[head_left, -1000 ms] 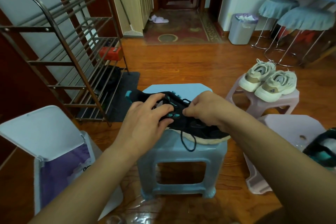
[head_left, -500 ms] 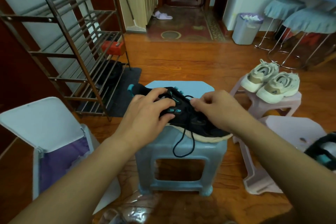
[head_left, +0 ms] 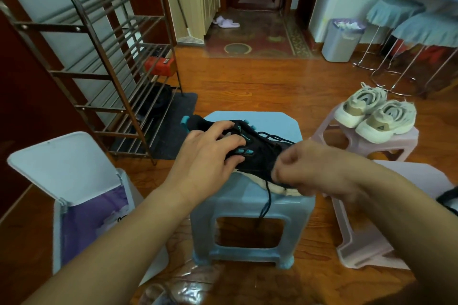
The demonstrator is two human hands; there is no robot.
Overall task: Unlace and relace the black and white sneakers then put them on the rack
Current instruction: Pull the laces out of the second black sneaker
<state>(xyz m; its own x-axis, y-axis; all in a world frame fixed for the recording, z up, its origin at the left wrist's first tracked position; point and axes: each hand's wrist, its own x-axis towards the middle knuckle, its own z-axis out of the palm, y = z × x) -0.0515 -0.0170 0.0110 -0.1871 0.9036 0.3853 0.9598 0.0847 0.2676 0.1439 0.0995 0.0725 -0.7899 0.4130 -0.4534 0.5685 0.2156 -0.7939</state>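
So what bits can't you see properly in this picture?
- Right hand, head view: blurred by motion, so whether its fingers pinch the black lace is unclear.
- Black sneaker: its middle is covered by the left hand.
- Second dark shoe: cut off by the right edge.
- Dark things on the rack's lowest shelf: too shadowed to identify.

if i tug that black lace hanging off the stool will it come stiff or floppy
Probably floppy: the black lace droops limply down the blue stool. It looks light. A tug may shift the black sneaker, though the left hand holds it.
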